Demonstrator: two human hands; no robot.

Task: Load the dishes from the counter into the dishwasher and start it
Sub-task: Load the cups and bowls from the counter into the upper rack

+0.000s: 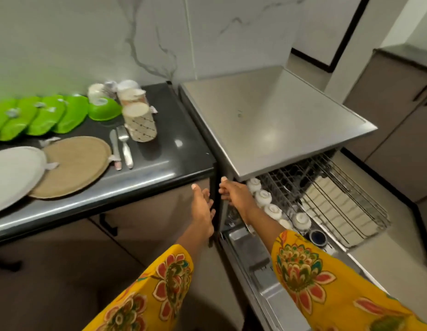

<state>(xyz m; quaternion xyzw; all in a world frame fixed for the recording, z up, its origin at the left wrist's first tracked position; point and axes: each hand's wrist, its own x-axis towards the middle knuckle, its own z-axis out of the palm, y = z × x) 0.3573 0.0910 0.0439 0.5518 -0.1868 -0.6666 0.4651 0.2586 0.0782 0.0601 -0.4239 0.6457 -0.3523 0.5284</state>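
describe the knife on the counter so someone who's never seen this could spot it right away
Start at the black counter left of the dishwasher. Near its right end, in front of the patterned cup, two pieces of cutlery lie side by side. The knife is the left one, nearest the tan round plate; it has a plain blade, while the fork beside it has tines.

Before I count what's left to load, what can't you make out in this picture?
- Grey plate: cut off by the left edge of the head view.
- Cups behind the green bowl: blurred, overlapping; count unclear.
- Rack far end: hidden under the dishwasher top.
- Right hand fingertips: hidden; grip unclear.
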